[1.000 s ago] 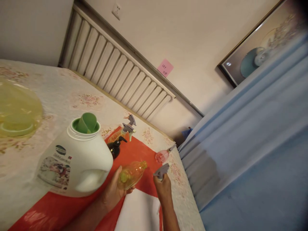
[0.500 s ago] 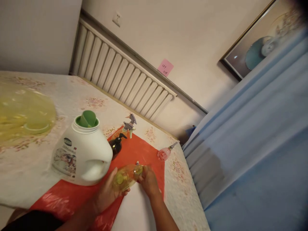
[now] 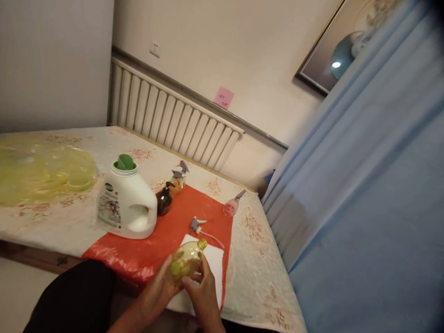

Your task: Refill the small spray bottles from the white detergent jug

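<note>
Clear yellow bottle (image 3: 187, 258), uncapped, tilted, liquid pooled low.

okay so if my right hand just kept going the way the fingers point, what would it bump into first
The right hand is already against the yellow bottle, so that comes first. Past it, probably the loose grey spray head lying on the red sheet, though depth is hard to judge.

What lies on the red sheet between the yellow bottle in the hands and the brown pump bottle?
In the head view, a grey spray trigger with its tube lies there, on the red sheet.
</note>
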Demonstrator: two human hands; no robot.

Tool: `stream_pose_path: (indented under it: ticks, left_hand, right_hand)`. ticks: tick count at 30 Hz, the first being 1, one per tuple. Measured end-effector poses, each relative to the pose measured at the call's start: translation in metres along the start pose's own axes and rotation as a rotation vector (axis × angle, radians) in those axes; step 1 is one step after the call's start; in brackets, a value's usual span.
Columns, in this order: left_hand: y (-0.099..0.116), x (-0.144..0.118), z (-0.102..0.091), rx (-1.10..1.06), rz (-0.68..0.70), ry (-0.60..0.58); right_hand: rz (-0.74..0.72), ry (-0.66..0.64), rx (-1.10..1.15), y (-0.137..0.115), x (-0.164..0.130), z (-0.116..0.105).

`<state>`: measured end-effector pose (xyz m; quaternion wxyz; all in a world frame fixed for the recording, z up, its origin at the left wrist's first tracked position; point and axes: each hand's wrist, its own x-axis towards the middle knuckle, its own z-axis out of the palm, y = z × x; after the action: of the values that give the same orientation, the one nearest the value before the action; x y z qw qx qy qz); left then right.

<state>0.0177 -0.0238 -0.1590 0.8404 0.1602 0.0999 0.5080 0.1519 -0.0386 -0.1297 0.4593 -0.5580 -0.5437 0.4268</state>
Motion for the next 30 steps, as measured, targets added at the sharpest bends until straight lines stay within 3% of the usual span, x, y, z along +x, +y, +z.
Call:
stream_pose_path:
  ticks: [6, 10, 13, 17, 24, 30]
  left_hand:
    - [-0.009, -0.027, 0.012, 0.217, 0.006, 0.046]
    - [-0.003, -0.033, 0.01, 0.537, 0.089, 0.031]
    - [0.003, -0.032, 0.004, 0.786, 0.113, -0.004]
    - [0.008, -0.032, 0.005, 0.987, 0.136, 0.041]
    - [0.008, -0.039, 0.032, 1.033, 0.098, -0.004]
    - [0.007, -0.039, 0.031, 1.015, 0.036, 0.034]
  right_hand:
    - [-0.034, -0.039, 0.172, -0.003, -0.02, -0.015]
    - [-0.05, -0.104, 0.311, -0.006, -0.029, -0.022]
    - [-0.046, -0.128, 0.314, -0.008, -0.033, -0.025]
    - [-0.042, -0.118, 0.279, -0.005, -0.037, -0.028]
    - [-0.053, -0.158, 0.22, -0.003, -0.045, -0.037]
    - [-0.037, -0.207, 0.182, -0.006, -0.047, -0.037]
